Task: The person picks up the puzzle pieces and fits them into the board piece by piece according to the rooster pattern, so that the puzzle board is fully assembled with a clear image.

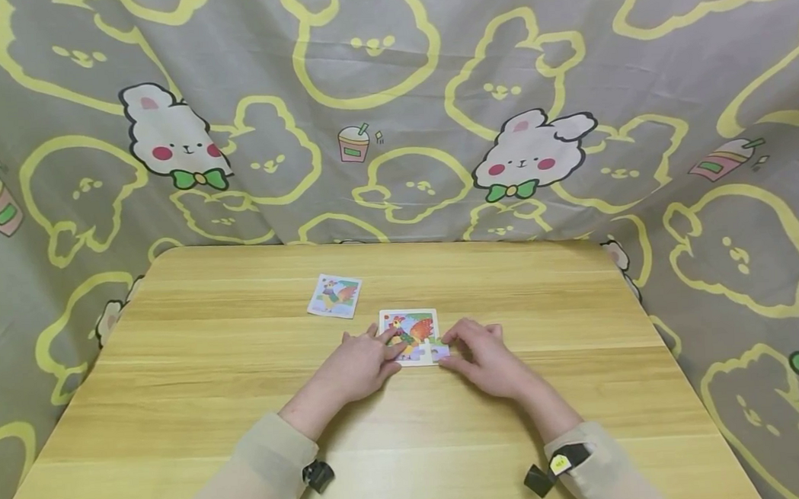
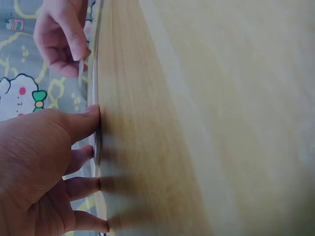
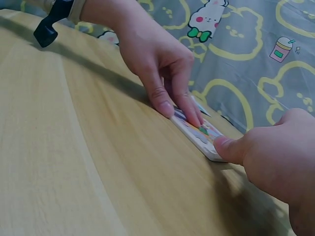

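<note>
A small jigsaw puzzle (image 1: pixel 418 326) of a colourful rooster lies in its white-edged tray in the middle of the table. My left hand (image 1: pixel 357 365) rests on its left side, fingers spread over the picture and thumb at the near edge. At the lower right corner, my right hand (image 1: pixel 485 357) pinches a pale purple puzzle piece (image 1: pixel 440 351) between thumb and fingers. A pale gap shows left of that piece. In the left wrist view the puzzle piece (image 2: pixel 81 66) appears as a thin edge at the fingertips.
A picture card (image 1: pixel 334 296) with the same rooster lies beyond the puzzle, to the left. The wooden table (image 1: pixel 546 294) reaches back to a grey patterned curtain (image 1: pixel 392 128), which also hangs at both sides.
</note>
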Demonstrator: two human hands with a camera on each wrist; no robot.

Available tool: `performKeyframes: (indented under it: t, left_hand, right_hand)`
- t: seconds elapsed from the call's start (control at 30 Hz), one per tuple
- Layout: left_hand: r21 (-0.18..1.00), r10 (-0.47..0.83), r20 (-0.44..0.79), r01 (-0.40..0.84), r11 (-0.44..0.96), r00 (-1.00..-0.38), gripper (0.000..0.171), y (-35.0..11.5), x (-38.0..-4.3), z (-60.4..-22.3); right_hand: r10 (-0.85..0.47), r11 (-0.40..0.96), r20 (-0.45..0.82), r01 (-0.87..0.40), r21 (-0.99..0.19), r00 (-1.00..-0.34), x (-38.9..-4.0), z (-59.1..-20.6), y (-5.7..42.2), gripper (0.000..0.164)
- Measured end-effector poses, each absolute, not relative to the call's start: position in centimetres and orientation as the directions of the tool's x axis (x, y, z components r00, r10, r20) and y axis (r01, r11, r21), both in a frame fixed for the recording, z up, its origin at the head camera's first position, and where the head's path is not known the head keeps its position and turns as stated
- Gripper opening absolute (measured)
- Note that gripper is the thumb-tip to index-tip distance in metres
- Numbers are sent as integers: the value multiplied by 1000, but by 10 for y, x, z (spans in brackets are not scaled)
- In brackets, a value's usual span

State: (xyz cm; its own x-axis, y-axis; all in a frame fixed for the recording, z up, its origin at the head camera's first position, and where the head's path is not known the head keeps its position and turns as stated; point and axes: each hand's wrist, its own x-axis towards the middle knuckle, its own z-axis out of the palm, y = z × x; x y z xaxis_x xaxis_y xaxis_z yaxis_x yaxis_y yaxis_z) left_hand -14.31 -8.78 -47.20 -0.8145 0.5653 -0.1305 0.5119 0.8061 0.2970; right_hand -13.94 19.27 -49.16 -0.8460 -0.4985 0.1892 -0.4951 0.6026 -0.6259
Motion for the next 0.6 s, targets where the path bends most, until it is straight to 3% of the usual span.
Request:
performKeyframes:
  t: [0.6]
  left_hand:
    - [286,574,-119,525,801,-810,42,-88,-142,-472]
  right_hand:
    - [-509,636,165,-499,-589,-845,-144,-499,175,28]
